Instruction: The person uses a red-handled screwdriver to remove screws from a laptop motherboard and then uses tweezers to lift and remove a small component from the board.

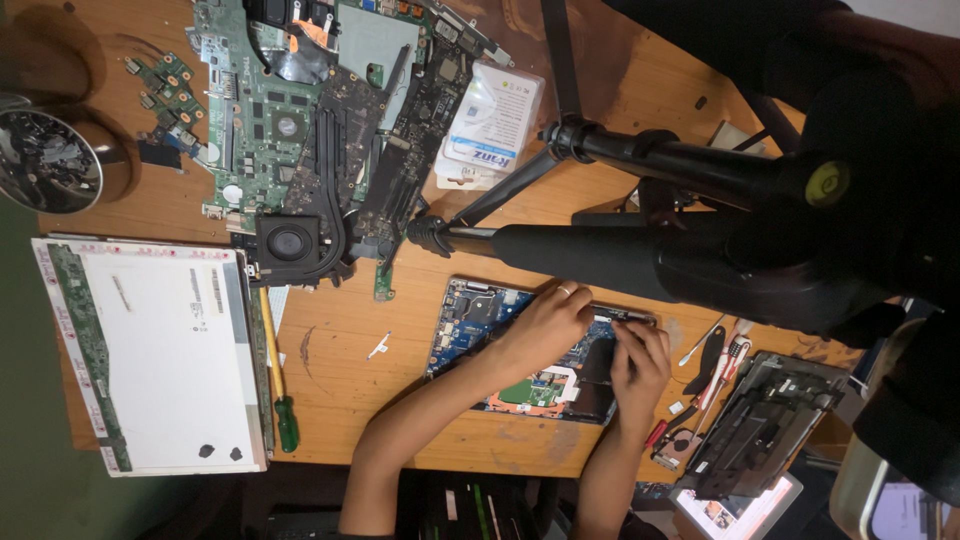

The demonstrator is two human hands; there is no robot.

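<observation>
The left hand (545, 325) lies knuckles-up on a blue board (500, 345), fingers curled and pressed to its far edge; a ring shows on one finger. What sits beneath the fingertips cannot be made out. The right hand (640, 362) is just beside it, fingers bunched at the board's far right corner, where a thin dark strip (625, 313) runs along the edge; whether it pinches something there is too small to tell. Both forearms come up from the bottom edge, cut off by the frame.

The board rests on a wooden table (340, 350), near its front edge, and a dark patch covers its right part. Right of the hands lies a heap of small tools (705, 375) (a red-handled one among them, the rest hard to separate) and a black laptop shell (760, 425), tilted, partly over the table edge.

A black tripod (640, 250) crosses the view above the hands, hiding much of the upper right. Left of the board lie a small white scrap (378, 346), a green-handled screwdriver (280, 390) and a white screen panel (150, 355). Farther back sit a green motherboard (270, 110) with a black fan (288, 243), a white packet (492, 125), and a round dish (45, 160) at the left edge, its contents unclear.
</observation>
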